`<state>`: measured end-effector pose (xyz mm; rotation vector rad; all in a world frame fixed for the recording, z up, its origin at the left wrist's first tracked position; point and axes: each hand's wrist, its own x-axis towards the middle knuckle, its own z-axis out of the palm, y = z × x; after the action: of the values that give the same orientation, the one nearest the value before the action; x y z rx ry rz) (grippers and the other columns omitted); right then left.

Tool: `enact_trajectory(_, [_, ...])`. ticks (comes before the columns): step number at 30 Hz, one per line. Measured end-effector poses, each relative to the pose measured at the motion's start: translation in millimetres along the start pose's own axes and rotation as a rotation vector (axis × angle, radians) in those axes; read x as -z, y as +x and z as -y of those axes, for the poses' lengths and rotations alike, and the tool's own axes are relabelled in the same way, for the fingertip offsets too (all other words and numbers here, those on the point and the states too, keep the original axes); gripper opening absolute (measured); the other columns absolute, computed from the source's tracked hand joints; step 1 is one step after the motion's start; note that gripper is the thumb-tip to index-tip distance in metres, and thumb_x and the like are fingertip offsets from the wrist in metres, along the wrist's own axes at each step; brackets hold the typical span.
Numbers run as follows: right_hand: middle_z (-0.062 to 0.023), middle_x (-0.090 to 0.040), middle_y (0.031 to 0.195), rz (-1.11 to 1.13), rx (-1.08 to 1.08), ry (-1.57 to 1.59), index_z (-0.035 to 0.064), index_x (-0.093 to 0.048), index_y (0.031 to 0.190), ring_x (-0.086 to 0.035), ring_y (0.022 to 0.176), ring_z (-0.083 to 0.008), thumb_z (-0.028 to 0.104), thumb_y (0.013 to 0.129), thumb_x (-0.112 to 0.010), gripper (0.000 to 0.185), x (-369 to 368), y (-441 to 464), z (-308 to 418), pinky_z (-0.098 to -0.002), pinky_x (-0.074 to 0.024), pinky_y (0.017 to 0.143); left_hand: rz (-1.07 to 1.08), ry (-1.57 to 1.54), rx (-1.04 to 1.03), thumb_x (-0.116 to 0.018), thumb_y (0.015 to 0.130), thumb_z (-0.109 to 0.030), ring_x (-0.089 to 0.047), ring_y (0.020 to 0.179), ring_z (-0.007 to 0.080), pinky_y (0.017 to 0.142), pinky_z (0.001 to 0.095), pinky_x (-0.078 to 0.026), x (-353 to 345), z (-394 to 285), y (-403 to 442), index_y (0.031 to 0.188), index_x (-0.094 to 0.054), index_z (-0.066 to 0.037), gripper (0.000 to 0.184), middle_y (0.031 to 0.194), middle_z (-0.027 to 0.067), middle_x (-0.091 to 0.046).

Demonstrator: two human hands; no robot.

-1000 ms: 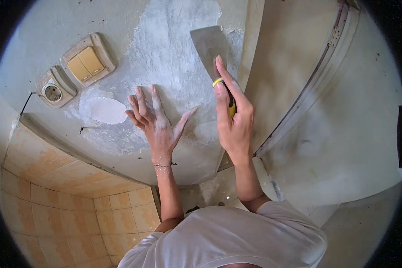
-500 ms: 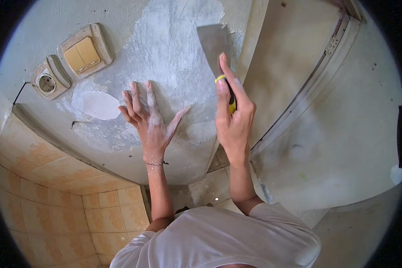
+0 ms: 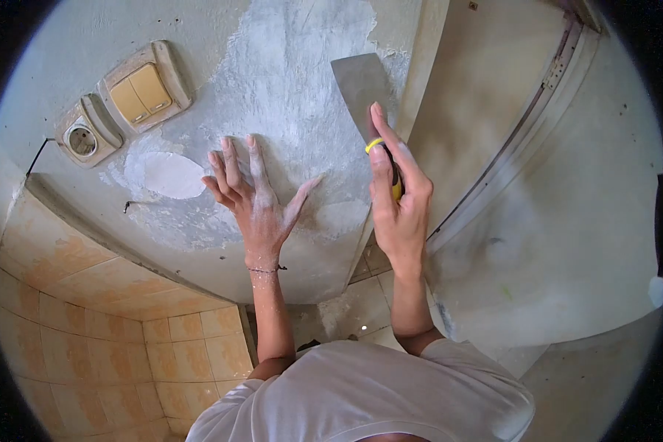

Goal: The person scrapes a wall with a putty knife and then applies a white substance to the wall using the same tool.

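Observation:
My left hand [image 3: 261, 210] lies on the wall with its fingers spread, dusted with white powder. Around it the wall [image 3: 295, 96] is scraped to a rough, whitish-grey patch. My right hand [image 3: 401, 199] grips a putty knife [image 3: 365, 92] by its black and yellow handle, with the index finger stretched toward the metal. The wide blade points up, over the right part of the scraped patch; I cannot tell whether its edge touches the wall. A smooth white oval patch [image 3: 174, 175] sits just left of my left fingertips.
A double light switch [image 3: 140, 93] and a power socket [image 3: 81, 140] are mounted at the upper left. A small wire end [image 3: 128, 206] sticks out below them. Orange-beige tiles [image 3: 88, 353] cover the lower left. A door frame [image 3: 523, 118] stands on the right.
The putty knife and my right hand have shifted slightly down and right, away from the top of the patch. My left hand stays in place on the wall; the view has moved a little.

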<state>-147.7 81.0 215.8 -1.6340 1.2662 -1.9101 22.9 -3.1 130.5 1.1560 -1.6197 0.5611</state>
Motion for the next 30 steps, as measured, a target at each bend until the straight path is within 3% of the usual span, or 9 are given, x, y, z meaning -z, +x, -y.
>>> enact_trajectory(2, [-0.0191, -0.06, 0.151, -0.016, 0.216, -0.073, -0.0051, -0.054, 0.148, -0.056, 0.14, -0.0253, 0.016, 0.111, -0.051, 0.043, -3.5, 11.8, -8.2, -0.036, -0.0442, 0.114, -0.005, 0.004, 0.002, -0.08, 0.078, -0.071, -0.005, 0.162, 0.0371, 0.129, 0.0554, 0.002, -1.0, -1.1, 2.4, 0.166, -0.031, -0.01, 0.118, 0.172, 0.0185, -0.018])
enact_trajectory(12, [-0.019, -0.059, 0.149, -0.033, 0.28, -0.087, 0.002, -0.057, 0.149, -0.056, 0.139, -0.0352, 0.022, 0.111, -0.05, 0.043, -2.8, 14.4, -9.2, -0.0396, -0.0512, 0.109, 0.028, 0.007, -0.002, -0.079, 0.078, -0.072, -0.004, 0.162, 0.0372, 0.129, 0.056, 0.003, 2.6, -0.3, -0.2, 0.166, -0.029, -0.009, 0.119, 0.172, 0.0192, -0.016])
enact_trajectory(14, [-0.0113, -0.061, 0.152, -0.003, 0.141, -0.057, 0.0011, -0.057, 0.149, -0.058, 0.075, -0.0043, 0.016, 0.11, -0.052, 0.041, 1.2, 12.3, -5.6, -0.0206, -0.0486, 0.069, 0.033, 0.004, -0.006, -0.079, 0.078, -0.072, -0.003, 0.162, 0.0375, 0.129, 0.0566, 0.003, 3.3, 0.2, 1.2, 0.166, -0.029, -0.009, 0.12, 0.172, 0.0191, -0.016])
enact_trajectory(17, [-0.007, -0.062, 0.151, -0.002, 0.102, -0.072, 0.0038, -0.058, 0.15, -0.034, 0.062, -0.0012, 0.015, 0.11, -0.052, 0.041, -1.5, -0.6, -9.3, -0.0195, -0.0339, 0.054, 0.047, -0.006, 0.007, -0.08, 0.077, -0.072, -0.001, 0.161, 0.0381, 0.128, 0.0578, 0.003, 4.0, -1.2, -0.5, 0.167, -0.028, -0.009, 0.121, 0.173, 0.019, -0.014])
enact_trajectory(21, [-0.0071, -0.062, 0.151, -0.017, 0.157, -0.043, 0.0035, -0.057, 0.15, -0.035, 0.062, -0.0014, 0.016, 0.111, -0.053, 0.041, -3.3, 12.6, -2.7, -0.0195, -0.0354, 0.056, 0.042, 0.002, 0.009, -0.08, 0.077, -0.072, 0.0, 0.161, 0.0389, 0.128, 0.0589, 0.004, 1.5, -1.5, -0.2, 0.167, -0.028, -0.009, 0.121, 0.173, 0.0191, -0.011])
enact_trajectory(23, [-0.0111, -0.061, 0.151, -0.003, 0.128, -0.063, 0.0013, -0.056, 0.15, -0.059, 0.075, -0.0056, 0.017, 0.111, -0.053, 0.042, -2.5, 11.6, 3.4, -0.0217, -0.0498, 0.069, 0.049, -0.002, 0.008, -0.08, 0.077, -0.072, 0.0, 0.161, 0.0388, 0.128, 0.0588, 0.004, 1.9, -1.6, 0.8, 0.167, -0.028, -0.009, 0.121, 0.173, 0.0191, -0.011])
enact_trajectory(24, [-0.0111, -0.061, 0.151, -0.007, 0.126, -0.064, 0.0013, -0.056, 0.15, -0.059, 0.075, -0.0056, 0.017, 0.111, -0.053, 0.042, -2.5, 10.0, 0.0, -0.0217, -0.0498, 0.069, 0.054, -0.003, 0.015, -0.08, 0.077, -0.072, 0.001, 0.161, 0.0387, 0.128, 0.0586, 0.004, 2.5, -1.4, 0.3, 0.167, -0.027, -0.009, 0.122, 0.173, 0.0192, -0.011])
enact_trajectory(26, [-0.0165, -0.06, 0.152, -0.014, 0.254, -0.136, -0.0022, -0.055, 0.149, -0.069, 0.118, -0.0202, 0.017, 0.111, -0.053, 0.043, -4.0, 9.7, -6.5, -0.031, -0.0545, 0.097, 0.05, -0.003, 0.007, -0.08, 0.077, -0.072, 0.001, 0.161, 0.0387, 0.128, 0.0586, 0.004, 3.1, -0.5, 0.4, 0.167, -0.027, -0.009, 0.122, 0.173, 0.0192, -0.011])
enact_trajectory(30, [-0.0203, -0.058, 0.152, 0.002, 0.178, -0.016, -0.0052, -0.054, 0.149, -0.049, 0.147, -0.0291, 0.016, 0.111, -0.051, 0.043, -7.6, 19.0, 3.8, -0.039, -0.0438, 0.116, 0.058, -0.015, 0.018, -0.079, 0.078, -0.071, 0.001, 0.161, 0.0387, 0.127, 0.0585, 0.004, 4.3, -2.6, 0.7, 0.167, -0.027, -0.009, 0.121, 0.173, 0.0194, -0.012])
